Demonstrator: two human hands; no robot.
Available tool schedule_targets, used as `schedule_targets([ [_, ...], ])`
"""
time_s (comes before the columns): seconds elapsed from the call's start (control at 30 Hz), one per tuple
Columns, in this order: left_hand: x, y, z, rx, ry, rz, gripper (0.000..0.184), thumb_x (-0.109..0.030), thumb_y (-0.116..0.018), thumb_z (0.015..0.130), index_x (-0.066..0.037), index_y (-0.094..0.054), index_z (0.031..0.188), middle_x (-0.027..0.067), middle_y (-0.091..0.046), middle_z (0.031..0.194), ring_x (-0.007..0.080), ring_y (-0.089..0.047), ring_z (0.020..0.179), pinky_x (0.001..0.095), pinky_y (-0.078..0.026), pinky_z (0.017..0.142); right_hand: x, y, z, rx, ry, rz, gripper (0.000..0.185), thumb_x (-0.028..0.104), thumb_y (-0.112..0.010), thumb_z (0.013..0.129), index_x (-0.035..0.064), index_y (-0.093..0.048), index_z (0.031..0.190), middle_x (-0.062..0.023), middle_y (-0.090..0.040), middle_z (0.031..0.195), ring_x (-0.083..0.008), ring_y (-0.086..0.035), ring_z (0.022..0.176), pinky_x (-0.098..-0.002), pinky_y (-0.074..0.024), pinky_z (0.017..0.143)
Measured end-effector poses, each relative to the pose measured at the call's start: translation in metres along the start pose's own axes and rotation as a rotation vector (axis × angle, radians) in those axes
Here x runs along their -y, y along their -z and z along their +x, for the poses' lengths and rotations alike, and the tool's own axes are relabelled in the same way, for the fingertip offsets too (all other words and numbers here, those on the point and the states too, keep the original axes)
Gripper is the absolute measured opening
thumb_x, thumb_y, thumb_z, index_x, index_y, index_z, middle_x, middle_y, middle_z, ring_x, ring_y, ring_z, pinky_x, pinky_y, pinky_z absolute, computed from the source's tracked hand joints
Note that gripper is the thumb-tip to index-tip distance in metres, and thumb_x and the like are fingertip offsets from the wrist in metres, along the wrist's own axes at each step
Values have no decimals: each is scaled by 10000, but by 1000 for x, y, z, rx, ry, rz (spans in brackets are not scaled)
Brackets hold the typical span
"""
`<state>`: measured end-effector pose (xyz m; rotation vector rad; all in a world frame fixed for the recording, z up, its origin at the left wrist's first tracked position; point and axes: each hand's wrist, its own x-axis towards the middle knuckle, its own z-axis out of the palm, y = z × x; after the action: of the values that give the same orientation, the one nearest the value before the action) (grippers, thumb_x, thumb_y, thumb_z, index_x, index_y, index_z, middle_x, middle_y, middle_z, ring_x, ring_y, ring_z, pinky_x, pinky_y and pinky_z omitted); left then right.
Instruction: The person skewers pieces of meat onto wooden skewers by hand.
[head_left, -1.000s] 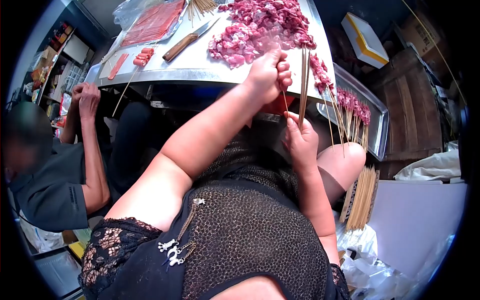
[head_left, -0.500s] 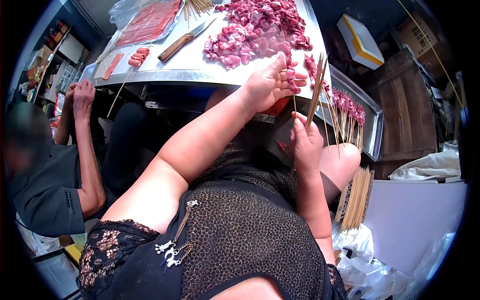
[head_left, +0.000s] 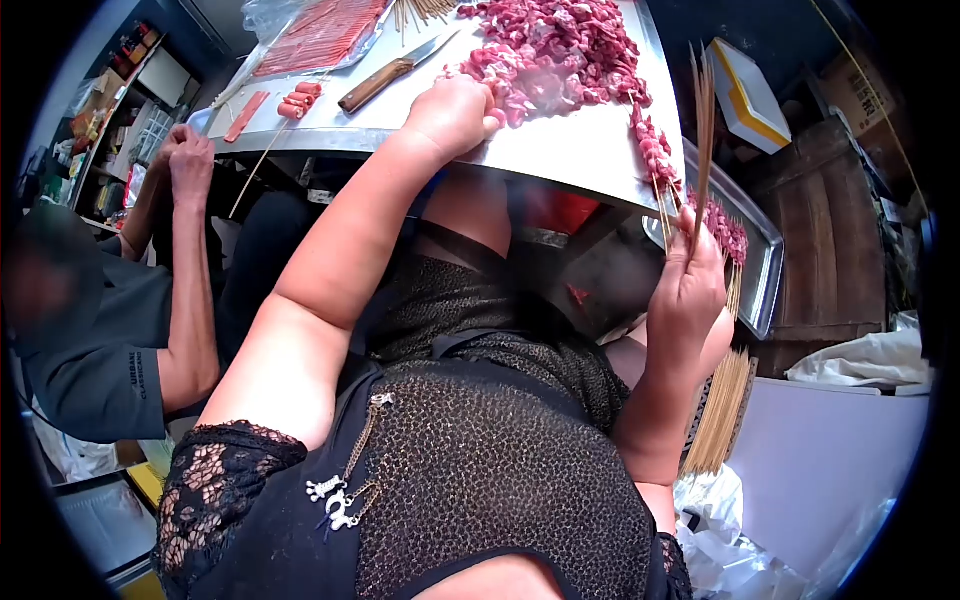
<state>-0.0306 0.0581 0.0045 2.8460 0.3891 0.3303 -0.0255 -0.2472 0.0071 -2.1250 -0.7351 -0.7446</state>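
Note:
My left hand (head_left: pixel 452 118) is closed at the near edge of a pile of raw cut meat (head_left: pixel 560 50), with a bit of pink meat showing by the thumb; most fingertips are hidden. My right hand (head_left: pixel 690 275) grips an upright bundle of bare wooden skewers (head_left: pixel 704 140) just off the table corner. Close to its thumb, threaded meat skewers (head_left: pixel 652 150) lie on the table with their bare ends over the edge. I cannot tell whether the thumb touches those ends.
A knife (head_left: pixel 385 80) lies left of the pile, near rolled meat pieces (head_left: pixel 300 100) and a bagged meat slab (head_left: pixel 320 35). Right of the table is a metal tray (head_left: pixel 765 270) with meat skewers. More skewers (head_left: pixel 720 415) sit below. Another person's hands (head_left: pixel 188 160) are at the left.
My left hand has left the threaded skewer and moved left to the meat pile, its fingers closing. My right hand has moved right with the bundle. The threaded skewer is no longer between my hands.

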Motion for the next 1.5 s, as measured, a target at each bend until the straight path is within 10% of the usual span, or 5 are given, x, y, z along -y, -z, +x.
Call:
schedule_targets([
  [0.1,1,3,-2,-86,-100,14,184,-274,-623,781,-116,-703,829,109,-663,813,275,-638,777,380,-504,738,18,-4,-3,318,-352,609,222,99,-497,936,33,-597,1123,-2,-602,735,-15,-447,515,-178,-373,467],
  [0.5,-21,1,9,59,264,-1612,311,-237,-472,928,30,-625,969,112,-665,835,166,-649,651,245,-517,551,-10,-67,-35,592,-862,1092,270,293,-467,962,64,-553,848,16,-507,618,-28,-386,459,-166,-297,418],
  [0.87,-30,-7,16,-71,7,136,226,-298,-663,744,-105,-707,853,106,-660,742,230,-639,715,349,-505,690,-35,-75,-40,220,-912,1113,258,275,-481,960,58,-581,863,40,-483,612,-19,-382,469,-158,-298,414],
  [1.27,-9,4,11,12,159,-615,152,-45,-596,791,-22,-679,916,83,-659,716,120,-626,645,271,-512,591,-30,-74,-47,299,-933,1185,247,266,-495,954,51,-592,884,40,-495,613,-22,-384,459,-159,-295,410],
  [1.5,-56,9,45,-81,31,-105,210,-249,-592,796,-122,-707,918,88,-668,725,215,-654,665,348,-518,706,-27,-76,-45,302,-947,1184,240,263,-502,952,53,-595,884,42,-496,614,-18,-379,457,-161,-289,409],
])
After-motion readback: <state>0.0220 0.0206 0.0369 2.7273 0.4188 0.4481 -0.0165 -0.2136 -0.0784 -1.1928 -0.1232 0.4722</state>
